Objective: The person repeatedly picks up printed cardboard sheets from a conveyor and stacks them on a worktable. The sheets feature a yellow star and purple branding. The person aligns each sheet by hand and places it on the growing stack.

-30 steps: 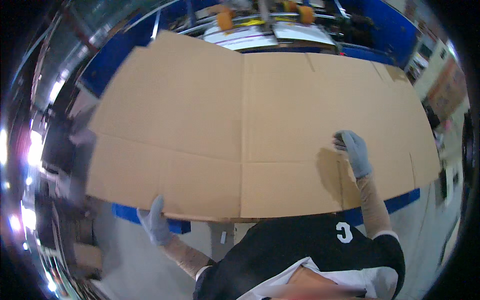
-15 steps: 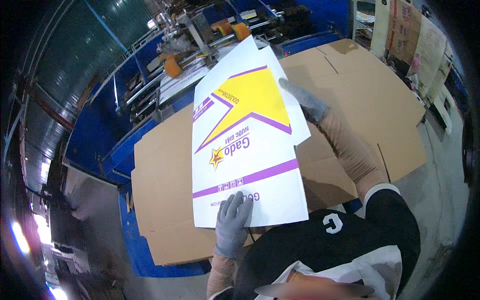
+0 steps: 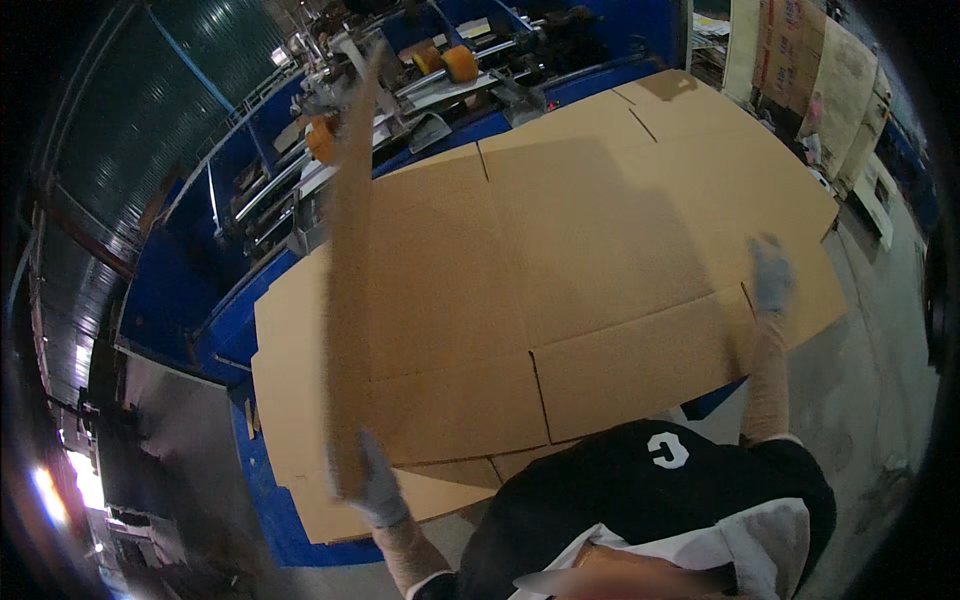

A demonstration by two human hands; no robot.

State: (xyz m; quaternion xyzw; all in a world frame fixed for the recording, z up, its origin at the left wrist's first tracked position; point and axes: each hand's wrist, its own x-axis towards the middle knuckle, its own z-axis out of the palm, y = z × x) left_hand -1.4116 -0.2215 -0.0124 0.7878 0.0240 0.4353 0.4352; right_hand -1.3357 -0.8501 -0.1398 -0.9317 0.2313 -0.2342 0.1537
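Observation:
My left hand (image 3: 380, 487), in a grey glove, grips the near end of a cardboard sheet (image 3: 348, 290). This sheet stands nearly on edge and is smeared by motion; its brown side shows and its printed face is hidden. Beneath it lie large flat brown cardboard blanks (image 3: 610, 230) with fold creases and slots. My right hand (image 3: 771, 277), gloved too, is over the right part of the blanks, apart from the upright sheet. Its fingers are too blurred to make out.
Behind the blanks stands a blue machine (image 3: 400, 160) with metal shafts and orange rollers (image 3: 460, 63). A blue base (image 3: 275, 500) shows under the blanks at the left. Cardboard-covered equipment (image 3: 810, 70) stands at the far right beside the grey floor (image 3: 880, 330).
The white printed sheet has swung left from lying face up to standing on edge. My left hand moved left with it; my right hand let go and moved right.

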